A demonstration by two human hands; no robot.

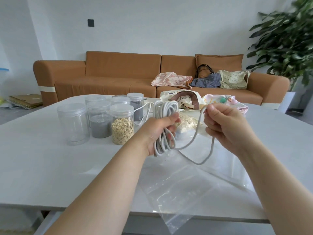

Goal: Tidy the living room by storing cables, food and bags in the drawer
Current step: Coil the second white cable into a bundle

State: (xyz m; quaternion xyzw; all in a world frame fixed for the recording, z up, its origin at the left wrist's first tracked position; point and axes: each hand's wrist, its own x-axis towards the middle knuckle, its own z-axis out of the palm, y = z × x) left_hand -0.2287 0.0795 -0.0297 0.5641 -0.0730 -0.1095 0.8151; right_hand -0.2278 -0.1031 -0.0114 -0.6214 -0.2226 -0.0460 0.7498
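My left hand point(160, 131) grips a coiled bundle of grey cable point(165, 107) above the white table point(42, 167). My right hand point(221, 124) pinches the loose end of the same cable, and a slack loop hangs down between both hands. A clear zip bag point(183, 189) lies flat on the table below them, reaching over the front edge. Behind my hands lies a bag of oats point(188, 122). Two cloth bags point(184, 99) point(227, 100) rest at the table's far side. A white cable point(145, 112) runs by the jars.
Several clear lidded jars point(100, 117) stand at the left of the table, some holding oats or grey grains. A brown sofa point(118, 73) behind carries more bags point(232, 79). A potted plant point(288, 39) stands at the right.
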